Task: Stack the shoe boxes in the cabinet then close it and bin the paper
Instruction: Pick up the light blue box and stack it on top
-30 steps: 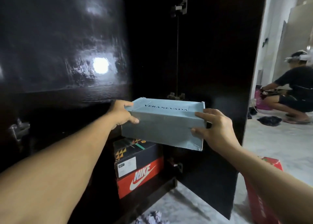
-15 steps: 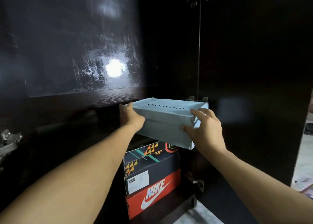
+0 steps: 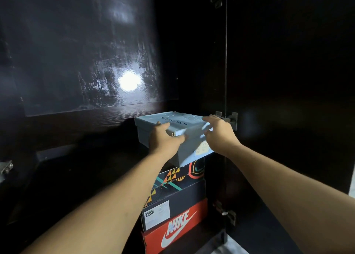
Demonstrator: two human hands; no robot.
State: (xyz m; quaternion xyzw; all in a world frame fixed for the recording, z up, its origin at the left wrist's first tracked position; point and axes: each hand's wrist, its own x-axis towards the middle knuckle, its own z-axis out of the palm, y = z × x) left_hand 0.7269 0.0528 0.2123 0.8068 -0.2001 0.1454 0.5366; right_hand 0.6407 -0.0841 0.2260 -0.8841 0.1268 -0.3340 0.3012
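Note:
A light blue shoe box (image 3: pixel 182 120) sits skewed on top of a stack inside the dark cabinet (image 3: pixel 96 123). Beneath it lie a dark box with orange triangle patterns (image 3: pixel 172 180) and, at the bottom, a red Nike box (image 3: pixel 176 228). My left hand (image 3: pixel 165 138) grips the blue box's near corner, fingers on the lid and thumb across the front. My right hand (image 3: pixel 219 134) rests on the box's right end with fingers spread; it is blurred. No paper is in view.
The cabinet's right door (image 3: pixel 288 119) stands open, hung on metal hinges (image 3: pixel 228 119) just right of the stack. A glossy dark panel (image 3: pixel 86 61) reflects a light at the left. A strip of pale floor (image 3: pixel 230 248) shows at the bottom right.
The blue box has gone deeper into the cabinet and come down onto the patterned box, turning so a corner faces me. My left hand shifted to that corner; my right hand's fingers loosened.

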